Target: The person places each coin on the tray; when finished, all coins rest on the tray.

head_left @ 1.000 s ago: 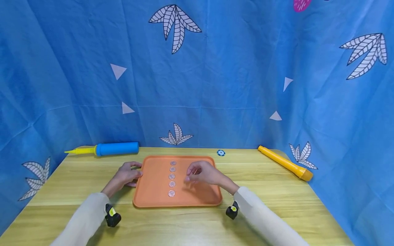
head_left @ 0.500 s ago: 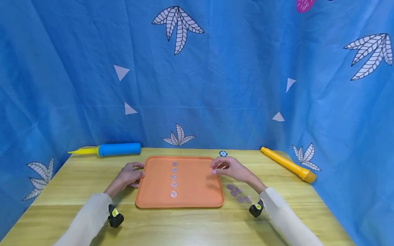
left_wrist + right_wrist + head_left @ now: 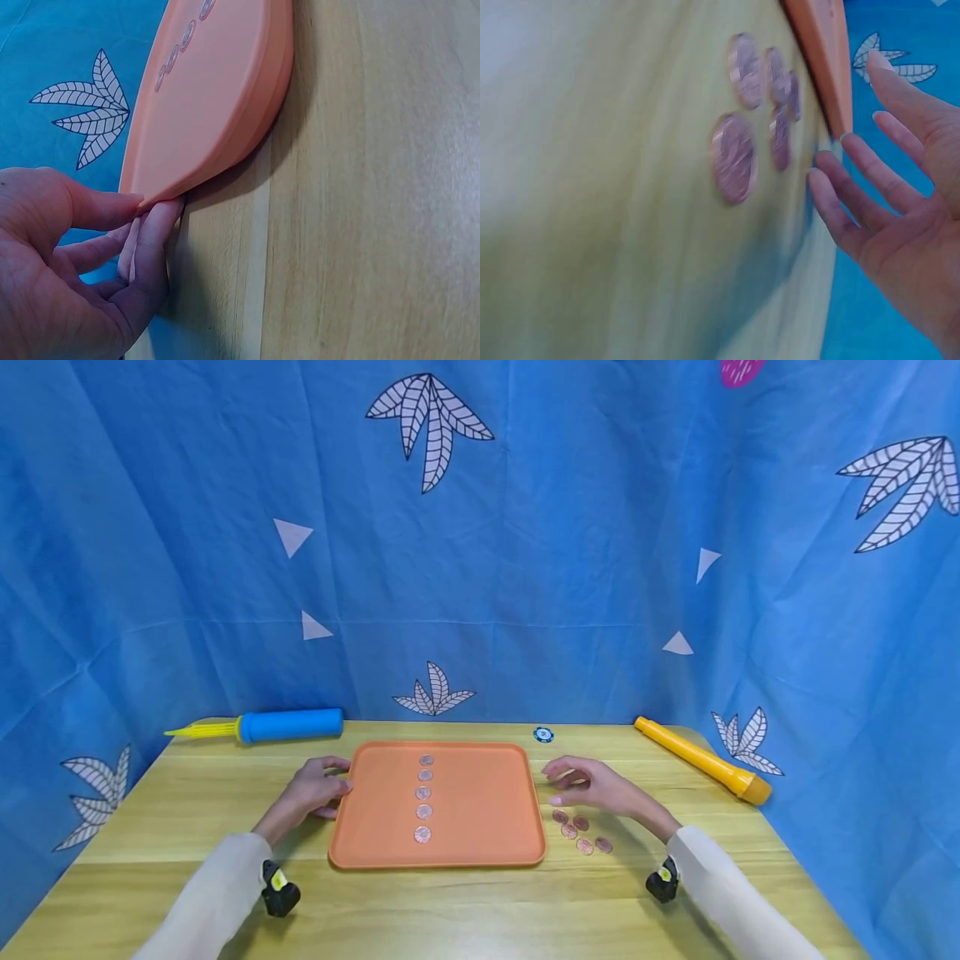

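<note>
An orange tray [image 3: 480,806] lies on the table, with several coins [image 3: 423,792] in a column left of its middle. At the tray's left side my left hand [image 3: 311,787] pinches the rim; in the left wrist view the thumb [image 3: 105,210] is on top and the fingers reach underneath. My right hand [image 3: 592,787] hovers just off the tray's right edge, fingers loosely bent, holding nothing. Below it, several loose copper-coloured coins [image 3: 585,846] lie on the table. Those loose coins [image 3: 735,157] look blurred in the right wrist view, apart from the fingers.
Behind the tray on the wooden table [image 3: 420,910] lies a blue and white poker chip [image 3: 543,735]. A blue hand pump with a yellow nozzle [image 3: 291,725] is at the back left, an orange toy microphone [image 3: 701,762] at the right. Blue patterned cloth [image 3: 480,543] encloses the back and sides.
My right hand has moved from above the tray rightward, past its edge, to over the loose coins, and its fingers have spread. The left hand stays at the tray's rim.
</note>
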### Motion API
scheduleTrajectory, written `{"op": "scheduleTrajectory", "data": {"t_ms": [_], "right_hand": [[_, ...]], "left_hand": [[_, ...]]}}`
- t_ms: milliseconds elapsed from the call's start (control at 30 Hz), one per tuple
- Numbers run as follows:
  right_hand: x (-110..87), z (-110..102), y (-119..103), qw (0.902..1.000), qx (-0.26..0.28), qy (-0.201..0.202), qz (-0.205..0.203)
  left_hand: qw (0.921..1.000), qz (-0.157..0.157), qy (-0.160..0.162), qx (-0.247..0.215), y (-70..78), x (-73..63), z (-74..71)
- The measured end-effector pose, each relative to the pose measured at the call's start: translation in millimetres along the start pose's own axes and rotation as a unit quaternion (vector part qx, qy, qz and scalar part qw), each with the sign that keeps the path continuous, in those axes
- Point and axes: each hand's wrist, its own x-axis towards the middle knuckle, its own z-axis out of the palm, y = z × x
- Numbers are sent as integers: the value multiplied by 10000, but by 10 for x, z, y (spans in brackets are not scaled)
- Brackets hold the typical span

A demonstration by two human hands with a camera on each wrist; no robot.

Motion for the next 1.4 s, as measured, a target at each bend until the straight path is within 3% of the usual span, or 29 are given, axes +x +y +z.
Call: {"op": "scheduleTrajectory", "data": {"t_ms": [300, 433, 1067, 1400], "right_hand": [[-214, -82, 131, 9981, -253, -536, 169], [-252, -90, 216, 9971, -9, -653, 386], [-234, 79, 214, 9985, -38, -423, 342], [-164, 109, 253, 9985, -443, 22, 307]], "left_hand": [[10000, 68, 46, -21, 20, 15, 7], [9999, 102, -6, -33, 26, 22, 9], [9999, 93, -49, 1, -22, 15, -3], [9999, 116, 9, -32, -43, 21, 3]]}}
